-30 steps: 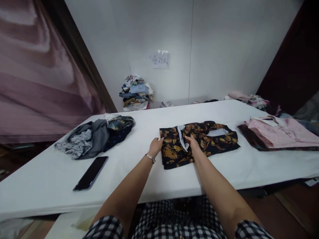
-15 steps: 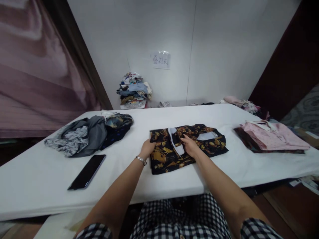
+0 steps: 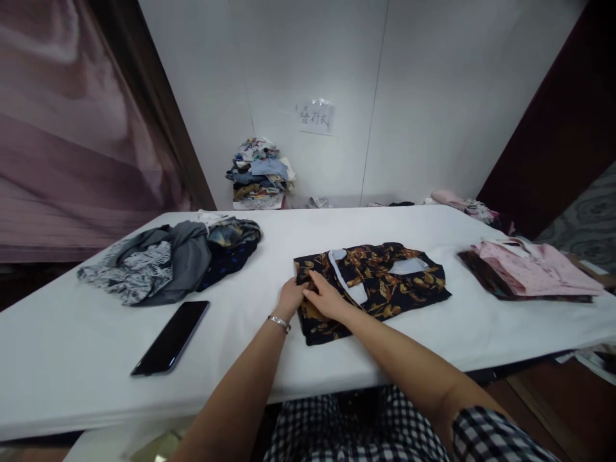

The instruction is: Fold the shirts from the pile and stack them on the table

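A black shirt (image 3: 375, 300) with a gold-brown print lies folded flat on the white table in front of me. White lining shows at its flap and at an opening on its right. My left hand (image 3: 290, 300) grips the shirt's left edge, fingertips partly hidden by the fabric. Right beside it, my right hand (image 3: 326, 300) rests on the shirt's left part with thumb and fingers apart, touching the cloth.
A loose heap of clothes (image 3: 180, 263) lies on the left, with a black phone (image 3: 171, 337) in front of it. Folded garments with a pink shirt (image 3: 539, 269) on top sit at the right. Another clothes pile (image 3: 262, 176) stands by the wall, behind the white table (image 3: 231, 372).
My right hand has moved left from the white-lined flap to beside my left hand. The flap now lies flatter, further right. My left hand stays at the shirt's left edge.
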`<state>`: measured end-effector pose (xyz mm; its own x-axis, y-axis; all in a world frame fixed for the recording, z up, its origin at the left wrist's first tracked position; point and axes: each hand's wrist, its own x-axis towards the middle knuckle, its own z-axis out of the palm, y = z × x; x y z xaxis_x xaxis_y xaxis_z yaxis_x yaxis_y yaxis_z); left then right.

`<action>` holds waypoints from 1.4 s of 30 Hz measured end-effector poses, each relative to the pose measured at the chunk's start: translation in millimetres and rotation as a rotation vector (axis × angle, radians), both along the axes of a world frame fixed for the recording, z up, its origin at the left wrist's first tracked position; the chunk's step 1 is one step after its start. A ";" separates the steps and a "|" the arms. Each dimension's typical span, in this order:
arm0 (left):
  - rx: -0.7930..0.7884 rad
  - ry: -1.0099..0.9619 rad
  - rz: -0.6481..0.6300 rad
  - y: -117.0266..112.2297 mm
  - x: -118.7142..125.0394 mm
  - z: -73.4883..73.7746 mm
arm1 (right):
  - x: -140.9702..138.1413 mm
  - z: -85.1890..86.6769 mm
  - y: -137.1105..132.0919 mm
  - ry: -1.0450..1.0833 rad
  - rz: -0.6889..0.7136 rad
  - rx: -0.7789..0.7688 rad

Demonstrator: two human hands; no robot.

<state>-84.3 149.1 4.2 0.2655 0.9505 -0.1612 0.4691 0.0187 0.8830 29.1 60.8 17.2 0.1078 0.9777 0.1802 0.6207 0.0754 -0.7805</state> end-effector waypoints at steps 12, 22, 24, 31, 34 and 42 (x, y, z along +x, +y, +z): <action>-0.011 -0.068 -0.019 2.1 2.6 -7.5 | 72.0 -6.5 -1.4 -0.092 -0.187 0.144; 0.041 -0.043 -0.028 0.9 0.6 -10.0 | 65.2 -0.2 78.0 -0.204 -0.246 -0.117; 0.038 -0.051 -0.035 1.0 0.8 -11.1 | 88.7 -0.8 79.8 -0.170 -0.371 -0.149; 0.005 -0.080 -0.038 -0.6 -0.5 -10.0 | 126.9 7.1 80.4 -0.054 -0.591 -0.097; 0.005 -0.088 -0.049 -1.5 -0.3 -9.3 | 121.4 9.4 79.5 -0.068 -0.516 -0.041; 0.032 -0.087 -0.042 -3.7 -0.4 -9.5 | 122.3 14.8 107.0 -0.113 -0.533 -0.196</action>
<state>-84.8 145.4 -5.3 0.3173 0.9424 -0.1055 0.3906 -0.0285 0.9201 151.3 167.9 32.0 0.5852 0.8099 0.0399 0.6133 -0.4098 -0.6752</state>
